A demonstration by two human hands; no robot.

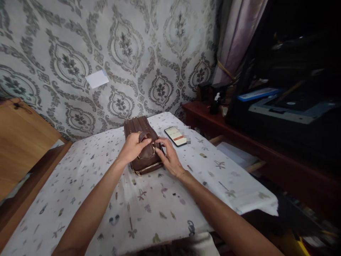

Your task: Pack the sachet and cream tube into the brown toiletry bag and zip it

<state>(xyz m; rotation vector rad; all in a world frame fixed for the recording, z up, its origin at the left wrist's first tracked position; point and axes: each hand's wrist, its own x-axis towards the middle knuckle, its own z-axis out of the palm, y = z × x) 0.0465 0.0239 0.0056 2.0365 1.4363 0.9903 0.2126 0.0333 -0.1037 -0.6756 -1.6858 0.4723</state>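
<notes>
A brown leather-like bag (pixel 145 160) with gold-coloured zips lies on the patterned white cloth, its long side running away from me. My left hand (pixel 131 146) grips the bag's brown strap (pixel 143 136), with the thumb laid over the top. At the bag's right side, my right hand (pixel 169 156) has its thumb and index finger at the gold-coloured metal fitting (pixel 153 145) near the strap. Exactly what lies between those fingertips is hard to make out. A gold zip runs along the near end of the bag, its puller hanging at the left corner.
A phone (pixel 176 136) with a lit screen lies just right of the bag. Right of the cloth-covered table (pixel 144 213) stands a dark red desk (pixel 207 119) with an open drawer (pixel 237 154), a small dark bottle (pixel 215 104) and a large black screen (pixel 287 71). Patterned wallpaper (pixel 133 71) covers the wall behind.
</notes>
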